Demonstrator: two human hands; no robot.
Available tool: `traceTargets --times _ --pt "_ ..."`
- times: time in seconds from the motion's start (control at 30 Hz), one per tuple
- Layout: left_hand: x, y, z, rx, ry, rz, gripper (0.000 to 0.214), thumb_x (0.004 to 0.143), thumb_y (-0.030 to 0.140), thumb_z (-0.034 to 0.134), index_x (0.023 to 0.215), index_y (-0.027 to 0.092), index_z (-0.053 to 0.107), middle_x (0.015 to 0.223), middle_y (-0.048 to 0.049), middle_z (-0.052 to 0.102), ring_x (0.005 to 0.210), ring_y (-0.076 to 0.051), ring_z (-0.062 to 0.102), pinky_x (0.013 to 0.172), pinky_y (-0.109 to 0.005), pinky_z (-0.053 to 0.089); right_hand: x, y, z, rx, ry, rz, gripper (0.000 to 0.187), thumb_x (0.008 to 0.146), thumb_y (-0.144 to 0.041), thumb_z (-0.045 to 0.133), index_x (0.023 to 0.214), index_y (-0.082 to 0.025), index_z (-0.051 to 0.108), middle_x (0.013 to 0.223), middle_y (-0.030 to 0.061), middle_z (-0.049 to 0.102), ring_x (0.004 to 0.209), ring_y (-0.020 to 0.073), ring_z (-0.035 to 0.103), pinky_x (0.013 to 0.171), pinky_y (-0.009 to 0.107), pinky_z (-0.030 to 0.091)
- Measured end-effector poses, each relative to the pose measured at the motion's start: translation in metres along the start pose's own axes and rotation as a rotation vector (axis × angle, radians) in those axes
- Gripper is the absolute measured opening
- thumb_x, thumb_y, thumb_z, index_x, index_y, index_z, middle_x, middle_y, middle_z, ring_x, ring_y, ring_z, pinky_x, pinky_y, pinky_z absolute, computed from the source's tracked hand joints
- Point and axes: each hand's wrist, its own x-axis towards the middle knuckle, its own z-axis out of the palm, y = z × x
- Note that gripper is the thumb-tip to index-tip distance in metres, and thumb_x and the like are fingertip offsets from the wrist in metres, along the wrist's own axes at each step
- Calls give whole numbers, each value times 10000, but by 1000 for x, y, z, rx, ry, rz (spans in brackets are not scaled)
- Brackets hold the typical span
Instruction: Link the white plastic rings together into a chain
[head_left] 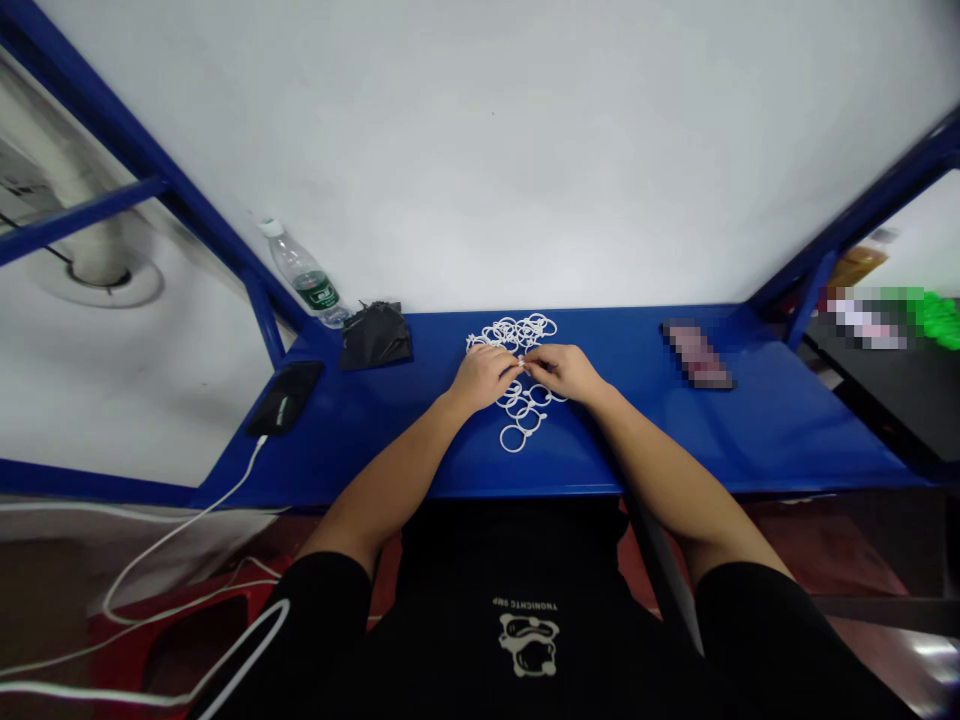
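My left hand (482, 378) and my right hand (566, 373) meet over the middle of the blue table, fingertips pinched together. Between them shows a small white part, which looks like the clasp of a white plastic ring (521, 361); the fingers hide most of it. Just beyond my hands lies a heap of white rings (510, 329) with small knobs or clasps. On the near side, more white rings (513, 451) spread toward the table's front edge, some overlapping. Both hands are closed.
At the back left stand a plastic bottle (316, 291) and a black plastic bag (376, 337). A black power bank (285, 398) with a white cable (225, 497) lies at the left edge. A blurred flat object (699, 355) rests on the right. Blue frame bars flank the table (375, 440).
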Motion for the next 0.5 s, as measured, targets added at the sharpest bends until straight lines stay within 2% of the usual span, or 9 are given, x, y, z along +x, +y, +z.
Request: traceTargets --times 0.17,0.5 --pt "-1 -1 -2 21 -39 38 299 1069 345 498 963 216 747 979 -65 780 942 -232 698 939 -434 470 0 -2 -2 25 -26 9 207 971 -320 590 953 -199 758 845 44 771 733 167 669 694 282 457" --pt "0 -2 -4 5 -52 80 335 1069 351 487 917 226 758 975 -59 789 932 -225 701 937 -437 487 1 -1 -2 110 -32 26 183 919 -299 591 849 -193 723 755 13 725 652 139 611 641 269 426"
